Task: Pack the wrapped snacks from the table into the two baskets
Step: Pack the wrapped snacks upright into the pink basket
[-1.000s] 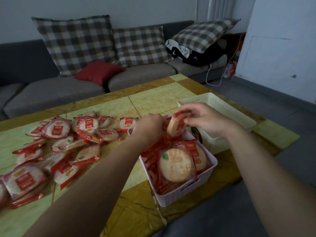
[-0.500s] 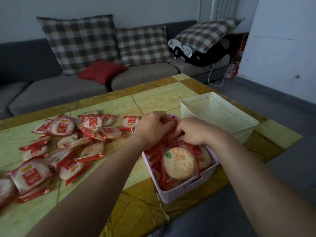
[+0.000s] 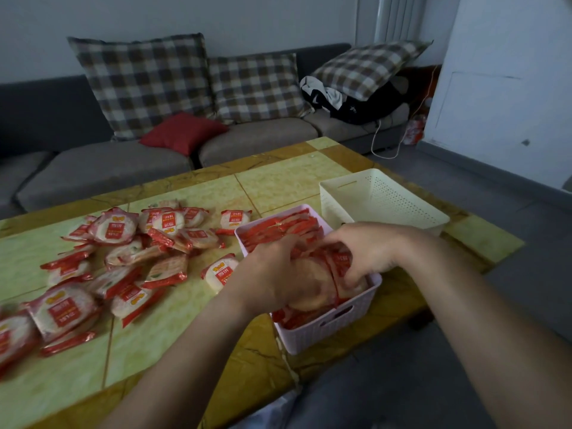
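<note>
Snacks (image 3: 114,230) in red-and-clear wrappers lie scattered across the left and middle of the worktop (image 3: 192,332), many overlapping, and one packet (image 3: 218,272) rests just beside the pink basket (image 3: 328,332). We judge the step in hand to be settling packets into that basket, which already looks nearly full: a row stands on edge along its far side and more fill the near end. To do this well, we should press the round packet (image 3: 309,283) down flat or turn it on edge like the others, so that nothing rides above the rim. Our left hand (image 3: 278,274) is curled over that packet with its fingers bent down into the basket; whether it pinches the wrapper or only presses on it, we cannot tell. Our right hand (image 3: 362,252) is cupped over the packets at the near right corner, fingers tucked among the wrappers, and again the grip is hidden. Just beyond on the right stands the white basket (image 3: 383,199), apparently empty, so the remaining pile probably belongs there. Reaching for it means crossing the pink basket, which sits near the worktop's edge and could be nudged off. A grey sofa (image 3: 102,168) with checked cushions (image 3: 145,85) lies behind, clear of our work.
</note>
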The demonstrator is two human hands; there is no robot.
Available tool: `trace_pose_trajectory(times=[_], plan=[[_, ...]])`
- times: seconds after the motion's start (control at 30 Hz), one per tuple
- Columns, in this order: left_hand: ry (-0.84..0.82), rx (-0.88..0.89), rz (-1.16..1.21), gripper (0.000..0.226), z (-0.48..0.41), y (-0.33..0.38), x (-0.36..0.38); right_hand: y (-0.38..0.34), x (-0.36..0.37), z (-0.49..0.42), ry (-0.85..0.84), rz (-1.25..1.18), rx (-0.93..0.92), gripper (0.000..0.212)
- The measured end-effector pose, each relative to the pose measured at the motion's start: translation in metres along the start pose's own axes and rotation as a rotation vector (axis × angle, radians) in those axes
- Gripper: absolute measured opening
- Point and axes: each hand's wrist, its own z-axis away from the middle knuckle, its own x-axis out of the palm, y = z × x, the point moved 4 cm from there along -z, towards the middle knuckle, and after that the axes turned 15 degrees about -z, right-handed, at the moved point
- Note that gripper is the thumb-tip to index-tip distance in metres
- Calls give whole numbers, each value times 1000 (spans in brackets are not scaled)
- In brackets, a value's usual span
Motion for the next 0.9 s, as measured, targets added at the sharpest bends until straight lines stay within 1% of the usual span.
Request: trace_pose_trajectory(times=[0.03, 0.1, 0.17, 0.27, 0.33, 0.37, 0.47, 0.53, 0.6, 0.67, 0.7, 0.77, 0.8, 0.9], plan=[[-29, -3, 17, 68, 2, 1, -2, 1, 0, 0, 19, 11, 4, 74], [-93, -17, 90, 56, 4, -1, -2, 3, -3, 1, 41, 23, -1, 55], [-138, -15, 151, 54, 5, -5, -1, 4, -3, 3, 36, 76, 34, 45], [-194, 25, 202, 50, 8, -9, 2, 2, -1, -1, 93, 275, 65, 39], [-218, 29, 329, 49, 10, -15, 4, -1, -2, -1, 139, 359, 51, 42], [-229, 30, 410, 50, 10, -18, 3, -3, -4, 0, 134, 316, 39, 40], [-221, -49, 648, 54, 10, -31, 4, -2, -8, 10, 17, -33, 14, 37], [-162, -134, 816, 54, 9, -38, 5, -1, -16, 16, 13, -115, -19, 36], [-87, -225, 991, 57, 7, -45, 6, 3, -29, 21, 87, -128, -49, 36], [-36, -285, 1146, 56, 4, -49, 5, 6, -41, 24, 187, -205, -91, 39], [-25, -309, 1238, 56, 3, -49, 4, 7, -44, 24, 231, -284, -123, 42], [-15, -361, 1422, 57, 0, -48, 3, 8, -45, 18, 311, -516, -191, 49], [-2, -375, 1465, 57, -2, -48, 4, 8, -43, 13, 343, -640, -216, 50], [95, -365, 1373, 54, -4, -51, 5, 11, -34, -6, 444, -985, -243, 48]])
